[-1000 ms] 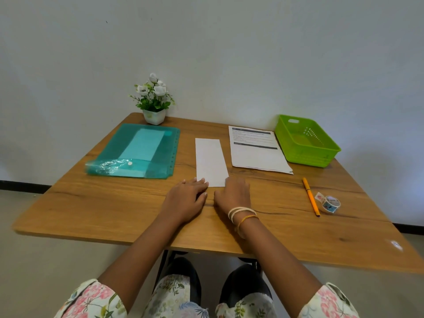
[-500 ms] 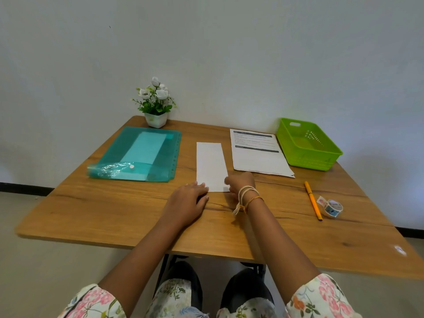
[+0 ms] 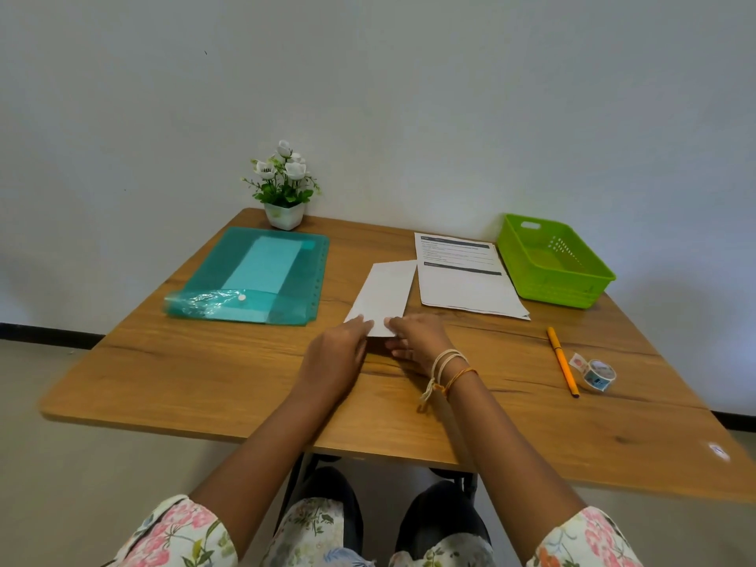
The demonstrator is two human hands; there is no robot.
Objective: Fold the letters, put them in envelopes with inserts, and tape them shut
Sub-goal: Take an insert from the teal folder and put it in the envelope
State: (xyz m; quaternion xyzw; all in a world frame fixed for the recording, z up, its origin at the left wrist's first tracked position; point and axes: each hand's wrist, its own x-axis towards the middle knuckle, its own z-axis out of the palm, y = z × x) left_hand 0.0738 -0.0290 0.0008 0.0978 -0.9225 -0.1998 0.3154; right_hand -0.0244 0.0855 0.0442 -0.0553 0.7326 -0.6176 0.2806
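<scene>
A folded white letter [image 3: 386,294] lies at the middle of the wooden table [image 3: 229,386], turned at a slant with its far end toward the right. My left hand [image 3: 337,356] and my right hand [image 3: 417,339] both grip its near end, which seems lifted a little off the wood. A stack of printed letters [image 3: 462,282] lies just right of it. A teal plastic folder [image 3: 253,276] holding a pale envelope sits on the left. A roll of patterned tape [image 3: 598,374] rests at the right.
An orange pen [image 3: 562,360] lies beside the tape. A green plastic basket [image 3: 552,259] stands at the back right. A small white pot of white flowers [image 3: 284,188] sits at the back against the wall.
The folded letter lay straight under both flat hands; now it is rotated, far end to the right, with both hands gripping its near end.
</scene>
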